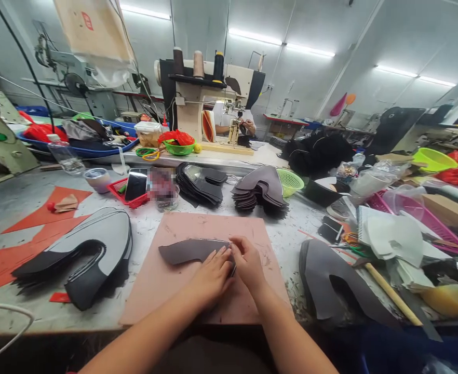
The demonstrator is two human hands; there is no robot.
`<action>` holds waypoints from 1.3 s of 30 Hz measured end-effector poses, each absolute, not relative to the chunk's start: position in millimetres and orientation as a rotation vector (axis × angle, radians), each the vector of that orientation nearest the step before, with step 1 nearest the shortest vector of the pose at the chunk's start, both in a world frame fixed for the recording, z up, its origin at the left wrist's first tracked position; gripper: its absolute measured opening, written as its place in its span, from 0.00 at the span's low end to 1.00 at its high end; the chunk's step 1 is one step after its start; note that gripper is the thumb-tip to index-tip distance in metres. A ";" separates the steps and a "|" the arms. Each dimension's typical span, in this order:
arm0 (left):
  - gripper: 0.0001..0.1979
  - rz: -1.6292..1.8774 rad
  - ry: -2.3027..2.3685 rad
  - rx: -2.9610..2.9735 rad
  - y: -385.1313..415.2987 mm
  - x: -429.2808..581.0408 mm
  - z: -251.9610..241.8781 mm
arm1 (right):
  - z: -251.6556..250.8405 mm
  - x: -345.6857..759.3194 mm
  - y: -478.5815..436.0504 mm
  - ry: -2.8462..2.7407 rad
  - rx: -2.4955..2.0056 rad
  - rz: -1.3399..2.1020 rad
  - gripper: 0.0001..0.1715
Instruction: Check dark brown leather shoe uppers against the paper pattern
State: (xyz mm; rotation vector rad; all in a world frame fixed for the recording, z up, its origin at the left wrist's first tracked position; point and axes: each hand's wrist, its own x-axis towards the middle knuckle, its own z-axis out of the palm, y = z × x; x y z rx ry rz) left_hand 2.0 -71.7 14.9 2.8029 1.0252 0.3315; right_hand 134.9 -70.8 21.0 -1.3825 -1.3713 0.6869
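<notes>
The curved grey piece (182, 252) looks smooth and matt, like leather or coated cloth, on a pink board (147, 291) with a flat, scuffed finish. The counter (287, 228) has a stained, faintly shiny surface. A phone (136, 185) shows glossy glass; the bottle (67, 158) is clear plastic, the red basket (138, 201) perforated plastic, the stick (392, 293) smooth, pale wood.

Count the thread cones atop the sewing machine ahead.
3: a dark brown cone at left, a beige cone in the middle, a black cone at right. Others may hide behind.
</notes>
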 end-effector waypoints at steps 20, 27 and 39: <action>0.12 0.821 1.423 2.941 -99.1 -111.3 16.6 | 8.0 91.4 -106.0 -2.162 -1.194 0.346 0.15; 0.11 0.830 1.410 2.887 -107.8 -108.4 14.5 | 12.0 89.0 -76.0 -2.124 -1.276 0.336 0.13; 0.12 0.657 0.996 2.863 -124.0 -98.3 -5.6 | 29.8 69.5 -12.8 -2.611 -1.070 0.593 0.35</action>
